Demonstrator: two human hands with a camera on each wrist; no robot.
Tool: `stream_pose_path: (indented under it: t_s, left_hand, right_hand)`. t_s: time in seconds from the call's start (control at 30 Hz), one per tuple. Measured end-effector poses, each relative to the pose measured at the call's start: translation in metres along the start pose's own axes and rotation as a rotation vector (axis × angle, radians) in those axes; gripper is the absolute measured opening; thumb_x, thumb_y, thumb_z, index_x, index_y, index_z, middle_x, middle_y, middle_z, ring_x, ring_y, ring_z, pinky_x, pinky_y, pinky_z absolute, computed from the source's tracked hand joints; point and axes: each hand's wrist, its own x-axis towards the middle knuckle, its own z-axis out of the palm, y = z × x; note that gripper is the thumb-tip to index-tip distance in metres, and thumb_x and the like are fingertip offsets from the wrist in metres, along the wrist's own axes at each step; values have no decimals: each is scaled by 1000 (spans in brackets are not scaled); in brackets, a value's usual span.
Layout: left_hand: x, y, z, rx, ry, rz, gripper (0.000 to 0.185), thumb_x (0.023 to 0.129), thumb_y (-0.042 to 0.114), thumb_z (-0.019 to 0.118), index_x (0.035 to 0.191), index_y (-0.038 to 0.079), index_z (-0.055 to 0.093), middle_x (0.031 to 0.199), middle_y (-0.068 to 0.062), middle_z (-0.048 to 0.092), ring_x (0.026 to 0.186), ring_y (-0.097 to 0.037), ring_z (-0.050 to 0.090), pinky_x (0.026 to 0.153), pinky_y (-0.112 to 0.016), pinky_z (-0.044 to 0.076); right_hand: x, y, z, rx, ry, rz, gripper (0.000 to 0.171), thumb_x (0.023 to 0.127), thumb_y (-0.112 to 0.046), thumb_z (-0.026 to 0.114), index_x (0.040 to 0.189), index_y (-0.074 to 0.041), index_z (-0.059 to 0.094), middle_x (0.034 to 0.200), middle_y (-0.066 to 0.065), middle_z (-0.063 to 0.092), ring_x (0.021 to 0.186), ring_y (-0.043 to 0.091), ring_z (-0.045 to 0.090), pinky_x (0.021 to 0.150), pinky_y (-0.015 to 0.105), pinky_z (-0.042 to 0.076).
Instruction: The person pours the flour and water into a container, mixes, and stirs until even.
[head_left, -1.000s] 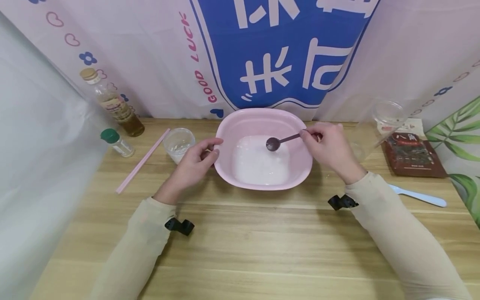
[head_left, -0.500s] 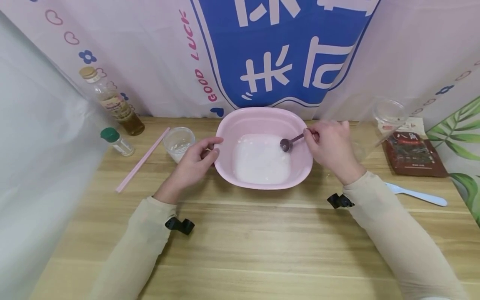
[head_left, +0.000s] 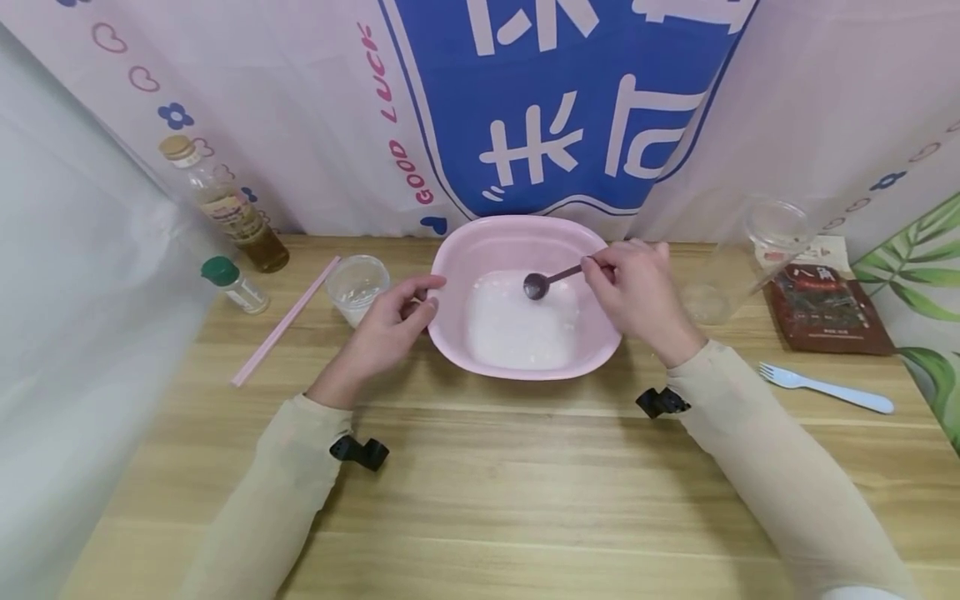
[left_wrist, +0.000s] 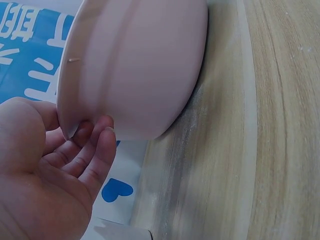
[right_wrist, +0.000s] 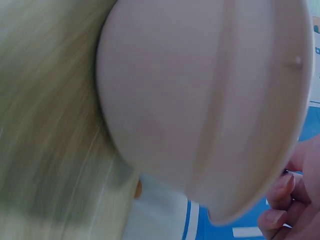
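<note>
A pink plastic basin [head_left: 525, 237] stands at the back middle of the table, with white, milky contents [head_left: 517, 333] in its bottom. My left hand [head_left: 382, 333] grips the basin's left rim, thumb on one side and fingers curled under the edge, as the left wrist view shows. My right hand [head_left: 641, 292] pinches the handle of a dark brown measuring spoon [head_left: 536, 287] over the right side of the basin. The spoon's bowl hangs at or just above the white contents; I cannot tell which. In the right wrist view the basin's outer wall hides the spoon's bowl.
Left of the basin are a glass cup [head_left: 357, 283], pink chopsticks [head_left: 285, 323], a green-capped shaker [head_left: 236, 285] and an oil bottle [head_left: 228, 208]. To the right lie a clear plastic container [head_left: 750, 258], a brown spice packet [head_left: 825, 308] and a light blue fork [head_left: 832, 388].
My right hand first drew the spoon right across the basin, then brought it back left toward the middle. The left hand has kept its grip on the rim.
</note>
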Motion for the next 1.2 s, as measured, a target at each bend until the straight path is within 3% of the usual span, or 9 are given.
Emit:
stream_pose_path:
  t_s: [0.17, 0.4, 0.57, 0.67, 0.97, 1.2]
  left_hand:
    - [-1, -1, 0, 0, 2, 4, 41, 113, 15, 52, 152, 3, 57, 113, -17, 62, 93, -40, 63, 75, -31, 60]
    - [0, 0, 0, -3, -3, 11, 41, 113, 15, 52, 152, 3, 57, 114, -19, 63, 89, -31, 64, 79, -37, 63]
    - [0, 0, -1, -8, -2, 10, 40, 113, 15, 53, 151, 3, 57, 113, -18, 63, 88, -28, 63, 78, -36, 63]
    - [0, -1, -1, -12, -3, 12, 41, 113, 14, 52, 152, 3, 57, 114, -19, 63, 88, -29, 64, 78, -35, 63]
    - [1, -2, -1, -12, -5, 0, 41, 113, 15, 53, 152, 4, 57, 114, -19, 63, 88, -25, 64, 80, -39, 64]
    - [2, -2, -1, -13, -7, 9, 41, 113, 15, 53, 152, 4, 57, 114, -18, 63, 90, -32, 64, 80, -39, 63]
  right_hand:
    - [4, -3, 10, 16, -50, 30, 28, 104, -14, 66, 84, 0, 79, 73, 13, 67, 84, 34, 55, 90, 51, 27]
    - [9, -3, 10, 84, 21, 91, 26, 103, -12, 66, 92, 5, 82, 75, 21, 73, 83, 38, 61, 94, 54, 29]
    - [15, -7, 12, 132, -72, 103, 27, 104, -15, 65, 99, 4, 83, 84, 20, 79, 87, 37, 64, 99, 53, 27]
    - [17, -9, 15, 114, -124, 88, 27, 106, -16, 65, 102, 2, 85, 84, 19, 79, 88, 36, 60, 100, 54, 24]
    - [17, 4, 18, -44, -106, 21, 17, 102, -17, 75, 110, -6, 86, 104, 17, 83, 92, 35, 54, 93, 55, 24]
    - [16, -2, 12, 3, -114, 11, 21, 103, -18, 72, 111, -3, 85, 97, 17, 80, 95, 34, 54, 94, 54, 23]
